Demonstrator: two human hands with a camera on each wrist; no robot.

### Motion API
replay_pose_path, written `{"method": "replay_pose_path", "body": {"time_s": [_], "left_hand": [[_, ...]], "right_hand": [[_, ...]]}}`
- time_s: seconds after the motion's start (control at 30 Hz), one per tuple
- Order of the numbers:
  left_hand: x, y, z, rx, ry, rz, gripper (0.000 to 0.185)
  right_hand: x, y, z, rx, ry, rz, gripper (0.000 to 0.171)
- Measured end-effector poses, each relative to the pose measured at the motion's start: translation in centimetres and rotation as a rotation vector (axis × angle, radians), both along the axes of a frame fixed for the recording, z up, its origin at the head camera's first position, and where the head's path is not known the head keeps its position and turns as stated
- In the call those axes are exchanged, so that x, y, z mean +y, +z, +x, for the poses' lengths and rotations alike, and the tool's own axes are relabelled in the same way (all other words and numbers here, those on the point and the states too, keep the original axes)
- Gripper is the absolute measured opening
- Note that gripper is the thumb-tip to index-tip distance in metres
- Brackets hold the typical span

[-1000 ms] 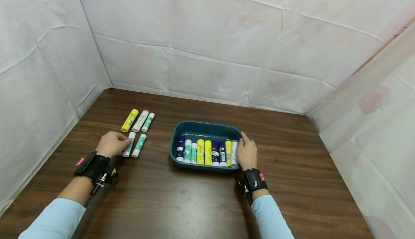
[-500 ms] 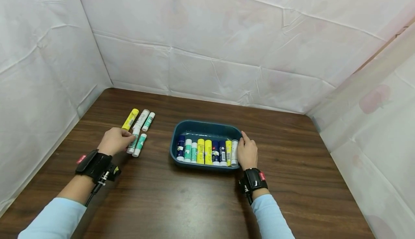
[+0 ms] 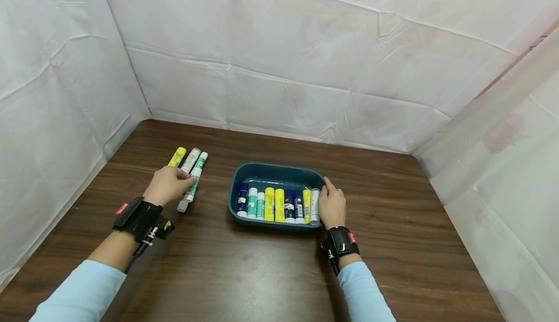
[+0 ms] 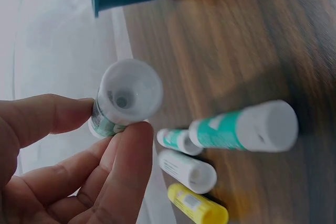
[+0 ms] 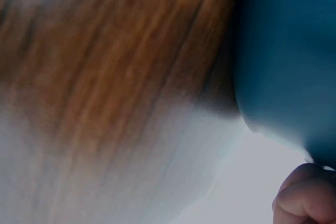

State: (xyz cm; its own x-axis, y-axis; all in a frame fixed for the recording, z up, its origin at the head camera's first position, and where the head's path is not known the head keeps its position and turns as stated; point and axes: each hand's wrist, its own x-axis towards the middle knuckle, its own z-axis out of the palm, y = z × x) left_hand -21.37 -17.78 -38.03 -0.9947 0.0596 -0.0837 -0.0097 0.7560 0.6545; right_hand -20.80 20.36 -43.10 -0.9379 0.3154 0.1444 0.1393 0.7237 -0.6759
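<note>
My left hand [image 3: 168, 186] pinches a green-and-white glue stick [image 3: 194, 180] between thumb and fingers. In the left wrist view the hollow white end of this glue stick [image 4: 131, 90] faces the camera, raised above the table. Below it lies another green-and-white glue stick [image 3: 183, 206], mostly covered in the head view. Just beyond are a yellow glue stick [image 3: 177, 156], a white one [image 3: 190, 160] and a smaller green one [image 3: 203, 158]. My right hand [image 3: 333, 207] grips the right end of a dark blue bin [image 3: 279, 168], fingers at its rim.
Inside the bin, a row of several glue sticks [image 3: 280, 205] in navy, green, yellow and white stands along the near side. White sheeting [image 3: 279, 89] walls the back and both sides of the brown wooden table [image 3: 244, 273].
My left hand has picked up the left green-and-white glue stick from the near pair and carried it rightward, over the other one. The right hand and bin have stayed put.
</note>
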Motion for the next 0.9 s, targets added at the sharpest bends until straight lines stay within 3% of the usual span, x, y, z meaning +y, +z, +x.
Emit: {"method": "replay_pose_path", "body": {"time_s": [0.5, 0.9], "left_hand": [[4.6, 1.5, -0.5, 0.014, -0.07, 0.014, 0.035], [7.8, 1.4, -0.8, 0.03, -0.086, 0.019, 0.03]], "right_hand": [[0.0, 0.0, 0.0, 0.014, -0.008, -0.009, 0.041], [-0.1, -0.2, 0.0, 0.032, -0.004, -0.006, 0.04]]}}
